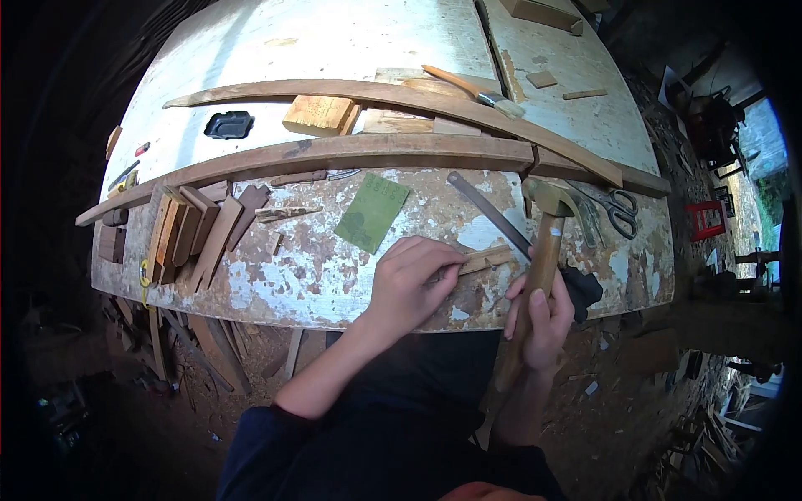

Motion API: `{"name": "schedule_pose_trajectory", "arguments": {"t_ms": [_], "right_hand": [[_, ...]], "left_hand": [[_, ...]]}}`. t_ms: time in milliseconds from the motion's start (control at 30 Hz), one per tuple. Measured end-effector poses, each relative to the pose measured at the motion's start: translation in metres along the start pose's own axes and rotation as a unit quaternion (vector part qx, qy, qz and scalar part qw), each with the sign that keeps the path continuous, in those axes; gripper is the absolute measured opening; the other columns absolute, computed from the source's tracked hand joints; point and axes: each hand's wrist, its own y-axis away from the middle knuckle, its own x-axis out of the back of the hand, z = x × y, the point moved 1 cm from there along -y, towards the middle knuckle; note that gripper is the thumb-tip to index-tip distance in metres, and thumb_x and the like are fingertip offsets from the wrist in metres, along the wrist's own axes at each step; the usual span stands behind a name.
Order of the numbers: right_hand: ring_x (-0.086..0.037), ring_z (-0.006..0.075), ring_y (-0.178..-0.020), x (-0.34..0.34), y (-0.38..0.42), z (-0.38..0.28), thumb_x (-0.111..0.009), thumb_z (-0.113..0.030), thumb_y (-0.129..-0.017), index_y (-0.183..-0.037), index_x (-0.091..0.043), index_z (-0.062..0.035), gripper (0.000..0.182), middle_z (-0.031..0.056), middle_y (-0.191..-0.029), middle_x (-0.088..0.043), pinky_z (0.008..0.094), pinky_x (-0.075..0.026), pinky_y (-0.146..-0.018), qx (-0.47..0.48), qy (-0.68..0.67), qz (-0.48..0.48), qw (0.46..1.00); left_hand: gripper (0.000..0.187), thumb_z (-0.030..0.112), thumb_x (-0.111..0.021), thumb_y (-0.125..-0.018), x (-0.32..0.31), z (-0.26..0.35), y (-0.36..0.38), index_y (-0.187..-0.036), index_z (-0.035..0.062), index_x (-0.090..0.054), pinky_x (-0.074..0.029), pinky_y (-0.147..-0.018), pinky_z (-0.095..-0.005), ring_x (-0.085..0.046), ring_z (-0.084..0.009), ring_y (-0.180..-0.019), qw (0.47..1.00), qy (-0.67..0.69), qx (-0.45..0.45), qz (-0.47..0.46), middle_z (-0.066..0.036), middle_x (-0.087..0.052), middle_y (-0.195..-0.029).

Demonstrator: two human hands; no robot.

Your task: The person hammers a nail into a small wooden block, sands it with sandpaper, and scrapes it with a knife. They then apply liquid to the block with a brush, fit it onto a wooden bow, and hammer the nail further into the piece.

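Observation:
My left hand (411,280) is closed in a pinch at the left end of a small wooden strip (487,260) near the bench's front edge. Its fingertips partly hide that end. My right hand (545,324) is wrapped round the wooden handle of a hammer (547,242), held head-up just right of the strip. Between the hands and the long boards lies a flat metal bar (491,211), its lower end beside the hammer. A green sheet of sandpaper (373,212) rests flat beyond my left hand. Dark cloth (582,289) sits right of my right hand.
Long wooden boards (334,150) cross the worn bench (288,296). Scissors (622,215) lie at right, a paintbrush (468,88) and a wood block (316,114) farther back. Short wood pieces (180,230) lean together at left, near a black tray (229,125).

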Motion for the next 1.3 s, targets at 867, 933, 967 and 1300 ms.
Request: {"name": "schedule_pose_trajectory", "arguments": {"t_ms": [867, 933, 967, 1300], "right_hand": [[-0.052, 0.0075, -0.058, -0.044, 0.051, -0.048, -0.073, -0.044, -0.101, -0.158, -0.045, 0.0058, 0.08, 0.0079, -0.091, -0.059, 0.0215, -0.038, -0.049, -0.253, -0.052, -0.041, 0.965], [-0.051, 0.0077, -0.058, -0.047, 0.052, -0.054, -0.074, -0.046, -0.1, -0.158, -0.044, 0.0057, 0.083, 0.008, -0.09, -0.059, 0.0214, -0.038, -0.049, -0.244, -0.037, -0.021, 0.969], [-0.051, 0.0078, -0.057, -0.048, 0.052, -0.055, -0.074, -0.047, -0.099, -0.158, -0.044, 0.0056, 0.085, 0.008, -0.09, -0.059, 0.0214, -0.038, -0.049, -0.24, -0.029, -0.012, 0.97], [-0.052, 0.0074, -0.058, -0.049, 0.056, -0.061, -0.07, -0.049, -0.102, -0.157, -0.046, 0.0052, 0.081, 0.0044, -0.089, -0.059, 0.0226, -0.039, -0.05, -0.226, -0.008, -0.032, 0.974]], "left_hand": [[0.068, -0.004, -0.085, -0.085, 0.0, -0.001, 0.005, -0.149, 0.0049, -0.065, -0.062, -0.081, -0.0356, -0.078, -0.0252, -0.088, 0.998, 0.038, 0.056, 0.0, -0.01, -0.078, -0.097], [0.068, -0.004, -0.085, -0.085, -0.001, -0.001, 0.007, -0.149, 0.0049, -0.065, -0.062, -0.081, -0.0355, -0.078, -0.0252, -0.088, 0.997, 0.04, 0.06, -0.001, -0.01, -0.078, -0.097], [0.068, -0.004, -0.085, -0.085, -0.001, 0.0, 0.006, -0.149, 0.0049, -0.065, -0.062, -0.081, -0.0354, -0.079, -0.0252, -0.088, 0.997, 0.04, 0.061, -0.001, -0.01, -0.078, -0.097], [0.068, -0.004, -0.084, -0.086, 0.0, -0.001, 0.007, -0.15, 0.0057, -0.064, -0.062, -0.082, -0.0349, -0.079, -0.0239, -0.089, 0.996, 0.05, 0.068, 0.001, -0.01, -0.079, -0.096]]}}
